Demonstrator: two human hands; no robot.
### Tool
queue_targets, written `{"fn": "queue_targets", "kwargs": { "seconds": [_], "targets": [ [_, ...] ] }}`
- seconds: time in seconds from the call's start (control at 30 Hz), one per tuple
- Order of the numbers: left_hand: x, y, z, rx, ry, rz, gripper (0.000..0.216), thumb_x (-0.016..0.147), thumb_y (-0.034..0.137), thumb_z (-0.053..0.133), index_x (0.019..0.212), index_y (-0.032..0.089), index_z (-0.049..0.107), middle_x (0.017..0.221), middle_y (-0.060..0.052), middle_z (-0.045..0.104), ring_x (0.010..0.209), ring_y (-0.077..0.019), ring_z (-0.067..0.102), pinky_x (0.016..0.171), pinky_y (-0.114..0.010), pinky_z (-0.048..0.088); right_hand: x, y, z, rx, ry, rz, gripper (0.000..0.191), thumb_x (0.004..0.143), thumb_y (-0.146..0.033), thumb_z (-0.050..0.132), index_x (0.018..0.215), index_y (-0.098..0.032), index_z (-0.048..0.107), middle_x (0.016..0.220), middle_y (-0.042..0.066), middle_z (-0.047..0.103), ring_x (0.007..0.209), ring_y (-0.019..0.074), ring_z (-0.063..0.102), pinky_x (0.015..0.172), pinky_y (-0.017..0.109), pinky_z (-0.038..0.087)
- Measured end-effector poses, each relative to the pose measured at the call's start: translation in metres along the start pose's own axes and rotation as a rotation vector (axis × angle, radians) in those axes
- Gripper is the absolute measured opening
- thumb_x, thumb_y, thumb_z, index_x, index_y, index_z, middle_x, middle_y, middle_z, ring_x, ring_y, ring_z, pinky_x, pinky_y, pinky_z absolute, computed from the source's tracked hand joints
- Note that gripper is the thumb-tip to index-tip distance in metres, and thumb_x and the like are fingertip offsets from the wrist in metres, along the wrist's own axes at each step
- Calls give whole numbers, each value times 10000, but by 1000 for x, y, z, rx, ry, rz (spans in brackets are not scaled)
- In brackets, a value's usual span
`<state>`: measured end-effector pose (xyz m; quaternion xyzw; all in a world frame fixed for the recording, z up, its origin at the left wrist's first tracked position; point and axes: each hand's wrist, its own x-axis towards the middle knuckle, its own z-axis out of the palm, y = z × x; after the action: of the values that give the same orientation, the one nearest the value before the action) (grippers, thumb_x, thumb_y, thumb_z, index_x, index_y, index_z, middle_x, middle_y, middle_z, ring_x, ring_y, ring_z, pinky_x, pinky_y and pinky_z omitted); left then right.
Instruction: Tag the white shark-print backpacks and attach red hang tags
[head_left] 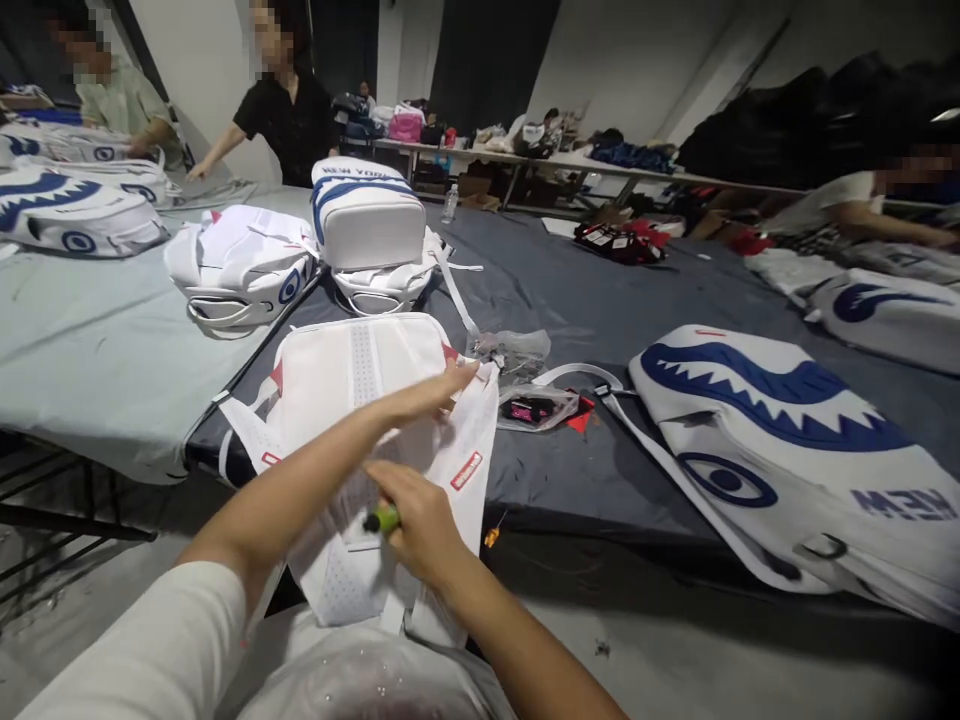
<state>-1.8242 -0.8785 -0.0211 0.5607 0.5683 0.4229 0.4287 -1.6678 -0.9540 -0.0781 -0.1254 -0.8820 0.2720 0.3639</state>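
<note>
We see a white backpack (360, 390) lying back-up at the near edge of the dark table (570, 300), its lower part hanging over the edge toward us. Our left hand (427, 395) reaches across it, fingers pressed together and pinching the fabric at the pack's 3 o'clock corner. Our right hand (420, 520) sits at 6 o'clock of the pack, its grip pressed together around a small green tool (382, 519); what kind of tool we cannot tell.

Just off the pack at 2 o'clock lie clear plastic bags (517, 375) with small parts. At 3 o'clock, well apart, rests a shark-face backpack (795, 450). At 12 o'clock stand two more white packs (367, 215). Other people work at 11 o'clock and far at 2 o'clock.

To do this step well, we judge that the left hand should keep the fabric taut and flat, while the right brings the tool tip in close and low, away from the holding fingers. The hanging part may drag the pack off the edge.
</note>
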Motion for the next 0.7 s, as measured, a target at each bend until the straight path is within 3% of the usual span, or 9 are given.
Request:
{"fn": "queue_targets", "kwargs": {
  "seconds": [0.07,0.13,0.2,0.3,0.37,0.47,0.6,0.7],
  "targets": [
    [-13,-4,-34,75,108,51,743,918,732,268,1268,183,624,1176,-174,704,944,-280,716,857,-431,553,5,27,10,-135,64,177,448,807,-59,416,1174,-164,650,1093,104,718,1002,220,675,860,348,560],
    [-24,-12,-61,377,319,248,604,963,619,307,1117,174,686,1058,-136,728,988,-263,682,912,-415,515,-2,55,8,-296,217,346,379,883,-119,404,1165,-155,654,1113,134,691,1027,253,637,888,404,533],
    [-24,-23,-72,761,325,431,474,989,494,345,1027,182,700,1082,-117,709,1074,-262,619,955,-414,470,-12,76,1,-438,288,452,344,948,-213,411,1187,-145,650,1206,166,648,1101,296,584,921,450,493],
    [-3,-42,-60,1122,100,561,453,992,474,358,1018,168,691,1112,-131,686,1094,-281,575,1014,-470,402,-18,88,-6,-537,193,596,429,979,-333,451,1326,-117,581,1205,188,656,1056,319,598,844,421,482],
    [18,-49,-47,1225,66,597,499,965,548,396,985,151,697,1050,-154,688,1044,-301,573,1043,-518,352,-18,89,-5,-554,106,717,522,980,-392,471,1431,-130,497,1084,169,705,910,299,643,736,371,469],
    [37,-46,-34,1251,-14,623,557,947,601,394,818,162,711,824,-154,689,891,-296,571,949,-527,382,-27,85,0,-553,78,808,575,976,-449,465,1470,-154,458,1004,150,729,820,282,669,695,338,448],
    [11,-22,-14,1256,-171,734,558,959,620,367,738,223,691,764,-110,696,833,-260,560,910,-491,403,-69,69,1,-465,140,839,659,949,-571,396,1403,-111,521,953,161,737,803,288,690,695,336,469],
    [-7,-7,12,1292,-192,823,506,993,576,333,882,260,712,934,-83,727,983,-242,558,1081,-458,327,-100,72,-7,-485,208,986,744,888,-673,394,1390,-143,536,917,157,739,708,302,688,594,344,457]
  ]
}}
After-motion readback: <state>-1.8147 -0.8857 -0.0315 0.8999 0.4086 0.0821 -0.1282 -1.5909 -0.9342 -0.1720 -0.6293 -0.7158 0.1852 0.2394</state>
